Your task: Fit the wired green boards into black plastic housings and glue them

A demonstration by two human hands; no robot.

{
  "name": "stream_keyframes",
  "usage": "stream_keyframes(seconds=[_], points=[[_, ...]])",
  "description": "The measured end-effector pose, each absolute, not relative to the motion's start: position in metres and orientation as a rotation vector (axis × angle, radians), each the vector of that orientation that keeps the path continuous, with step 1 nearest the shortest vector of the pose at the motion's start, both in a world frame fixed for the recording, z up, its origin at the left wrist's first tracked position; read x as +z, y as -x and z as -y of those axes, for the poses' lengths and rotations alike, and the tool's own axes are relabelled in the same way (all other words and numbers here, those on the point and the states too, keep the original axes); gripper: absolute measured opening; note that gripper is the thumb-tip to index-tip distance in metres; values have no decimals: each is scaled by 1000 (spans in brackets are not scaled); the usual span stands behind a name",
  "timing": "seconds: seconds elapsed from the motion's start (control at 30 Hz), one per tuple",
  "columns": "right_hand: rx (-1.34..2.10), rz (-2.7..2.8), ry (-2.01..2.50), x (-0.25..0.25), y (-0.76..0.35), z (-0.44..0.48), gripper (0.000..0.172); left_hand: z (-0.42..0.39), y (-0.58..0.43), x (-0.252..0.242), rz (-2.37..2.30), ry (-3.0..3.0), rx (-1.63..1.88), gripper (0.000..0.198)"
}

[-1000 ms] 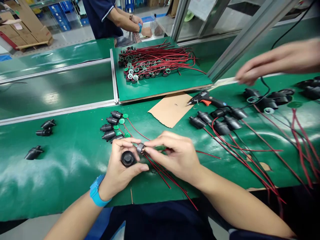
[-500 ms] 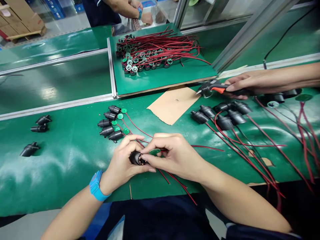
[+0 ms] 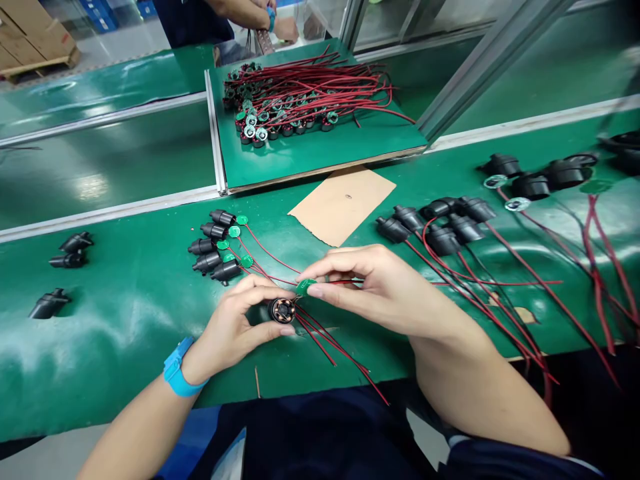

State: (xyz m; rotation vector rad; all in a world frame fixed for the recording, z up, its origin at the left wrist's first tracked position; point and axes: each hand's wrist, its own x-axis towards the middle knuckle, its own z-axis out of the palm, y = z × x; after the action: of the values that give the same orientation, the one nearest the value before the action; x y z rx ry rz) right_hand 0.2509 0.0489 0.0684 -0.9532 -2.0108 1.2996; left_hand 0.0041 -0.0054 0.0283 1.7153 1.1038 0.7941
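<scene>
On the left of the green surface [image 3: 125, 320] lie three black housings [image 3: 50, 303]. To their right is a group of black housings [image 3: 204, 247] with small green boards beside them. The left grip [image 3: 233, 328] is closed around one black motor housing [image 3: 271, 311], fingers above and thumb below; its open end with the copper windings [image 3: 283, 311] is facing the camera. Just to the right and slightly higher, the right grip [image 3: 383, 287] pinches a round green circuit board [image 3: 305, 287] between thumb and fingertips. Whether the board touches the housing, I cannot tell. Farther right lie wired black housings [image 3: 465, 228].

Compared with half a second ago, the open end is turned from the right fingertips toward the camera, and these fingertips are now off the windings. At right, the co-worker's hand and the glue gun have gone from view.
</scene>
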Motion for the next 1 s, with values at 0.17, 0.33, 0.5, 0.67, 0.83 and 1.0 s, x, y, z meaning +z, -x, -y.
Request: stream_keyframes(seconds=[0.17,0.33,0.5,0.67,0.83,1.0], points=[[1233,2090,908,69,-244,-45,17,6,-6,30,-1105,-1703,795,38],[1291,2075,917,66,-245,-46,24,6,-2,25,-1149,-1734,901,40],[1422,2251,909,52,-246,-53,43,2,-2,17,-1106,-1965,727,33],[1697,1997,833,50,-237,-50,41,5,-6,15,-1106,-2121,909,32],[1986,1532,730,48,-222,-37,34,9,-9,18,-1112,-2199,1043,27],[1960,1471,753,44,-215,-33,34,8,-7,18,-1153,-2289,1071,27]])
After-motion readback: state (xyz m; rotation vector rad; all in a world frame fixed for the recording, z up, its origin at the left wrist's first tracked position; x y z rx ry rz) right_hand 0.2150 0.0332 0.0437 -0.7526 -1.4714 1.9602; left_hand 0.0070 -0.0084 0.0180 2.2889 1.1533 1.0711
